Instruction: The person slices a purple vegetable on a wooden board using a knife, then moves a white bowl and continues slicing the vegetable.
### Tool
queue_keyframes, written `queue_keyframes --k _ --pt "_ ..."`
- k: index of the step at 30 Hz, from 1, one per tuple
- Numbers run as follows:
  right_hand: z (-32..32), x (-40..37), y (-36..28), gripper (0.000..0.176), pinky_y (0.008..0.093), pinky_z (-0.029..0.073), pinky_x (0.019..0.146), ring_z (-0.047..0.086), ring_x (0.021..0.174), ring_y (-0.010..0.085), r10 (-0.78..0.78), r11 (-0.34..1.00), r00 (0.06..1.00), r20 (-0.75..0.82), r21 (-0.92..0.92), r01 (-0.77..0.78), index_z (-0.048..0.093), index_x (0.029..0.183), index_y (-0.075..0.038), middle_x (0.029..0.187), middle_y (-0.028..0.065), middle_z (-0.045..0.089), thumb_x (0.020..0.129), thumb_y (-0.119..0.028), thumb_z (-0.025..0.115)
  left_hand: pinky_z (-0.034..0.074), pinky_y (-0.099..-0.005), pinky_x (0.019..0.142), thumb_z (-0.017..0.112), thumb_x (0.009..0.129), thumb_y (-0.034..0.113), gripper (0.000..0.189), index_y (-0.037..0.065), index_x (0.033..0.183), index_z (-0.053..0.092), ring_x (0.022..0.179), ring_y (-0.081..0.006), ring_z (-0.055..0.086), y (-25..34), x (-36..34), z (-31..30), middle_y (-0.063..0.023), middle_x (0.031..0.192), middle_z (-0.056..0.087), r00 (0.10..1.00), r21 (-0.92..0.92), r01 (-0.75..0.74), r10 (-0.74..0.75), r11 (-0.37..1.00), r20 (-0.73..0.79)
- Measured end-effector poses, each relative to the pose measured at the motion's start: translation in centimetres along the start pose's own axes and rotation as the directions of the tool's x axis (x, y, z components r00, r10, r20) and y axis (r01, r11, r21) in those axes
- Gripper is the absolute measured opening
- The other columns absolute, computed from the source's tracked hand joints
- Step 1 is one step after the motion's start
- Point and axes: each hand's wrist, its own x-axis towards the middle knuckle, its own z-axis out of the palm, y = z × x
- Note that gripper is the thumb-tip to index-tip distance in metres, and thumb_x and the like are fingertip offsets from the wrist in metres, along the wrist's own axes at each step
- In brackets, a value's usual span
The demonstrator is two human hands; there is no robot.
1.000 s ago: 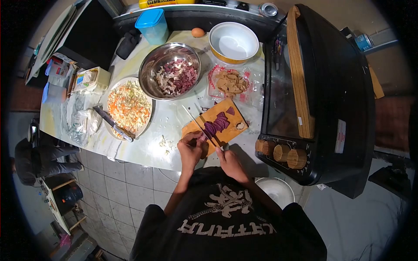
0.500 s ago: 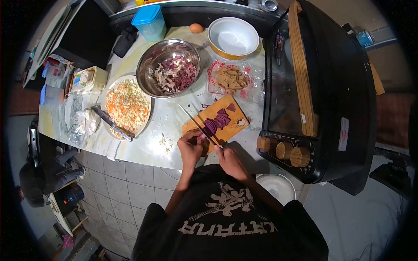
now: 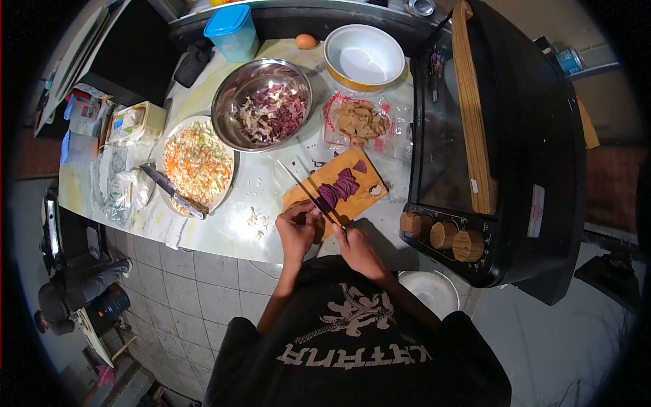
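Observation:
On the wooden cutting board (image 3: 354, 208) lie purple onion slices (image 3: 339, 188), fanned in a row. My right hand (image 3: 357, 248) is closed round the handle of a knife (image 3: 298, 180), whose blade slants across the board's left part. My left hand (image 3: 297, 229) pinches a piece of onion (image 3: 314, 213) against the blade's near side. A steel bowl (image 3: 224, 108) behind the board holds chopped purple and white pieces. Sliced brown pieces (image 3: 361, 122) rest on a plastic bag. A plate (image 3: 231, 178) of chopped orange and pale vegetables stands on the left.
A second knife (image 3: 173, 191) lies across the plate's edge. At the back are a blue-lidded container (image 3: 232, 37), an egg (image 3: 306, 42) and a white bowl (image 3: 365, 55). A black oven (image 3: 529, 156) borders the right side. Another person (image 3: 64, 292) is at the far left.
The person at the far left has shifted position. My hands, the knife and the onion slices look nearly the same.

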Motion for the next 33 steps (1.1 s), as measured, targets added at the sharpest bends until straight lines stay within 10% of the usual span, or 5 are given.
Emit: queue_keyframes --k 33 --pt "0.3 0.2 -0.3 0.055 0.0497 0.043 0.062 0.055 0.074 0.0466 0.026 0.992 0.999 -0.022 -0.125 -0.028 0.057 0.073 0.009 0.071 0.0307 0.054 0.093 -0.039 0.038 0.049 -0.0243 0.063 0.064 0.075 -0.006 0.014 -0.006 0.089 0.062 0.067 -0.0149 0.063 1.3 -0.2 0.1 -0.0133 0.08 0.064 0.999 0.126 0.019 -0.015 0.992 -0.032"
